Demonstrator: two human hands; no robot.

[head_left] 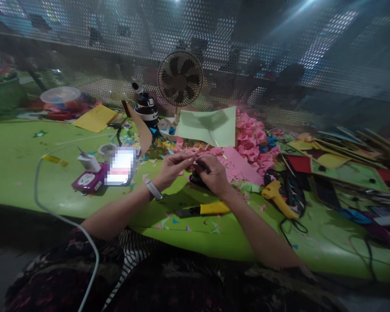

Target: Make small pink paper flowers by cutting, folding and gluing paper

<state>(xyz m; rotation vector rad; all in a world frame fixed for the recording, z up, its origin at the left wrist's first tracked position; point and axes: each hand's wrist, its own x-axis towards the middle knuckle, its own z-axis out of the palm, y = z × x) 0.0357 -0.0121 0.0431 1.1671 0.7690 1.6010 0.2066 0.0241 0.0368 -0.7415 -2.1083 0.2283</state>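
Note:
My left hand, with a pale band at the wrist, has its fingers pinched together. Its fingertips meet those of my right hand, and whatever lies between them is too small to make out. My right hand is closed around a small black tool, mostly covered by the fingers. Just behind both hands lie pink folded paper pieces and a flat pink sheet. On the table in front of them rests a yellow-handled utility knife, among small paper scraps.
A fan, a dark bottle and a pale green sheet stand behind. To the left are a lit phone and a purple power socket with a white cable. At right lies a yellow glue gun.

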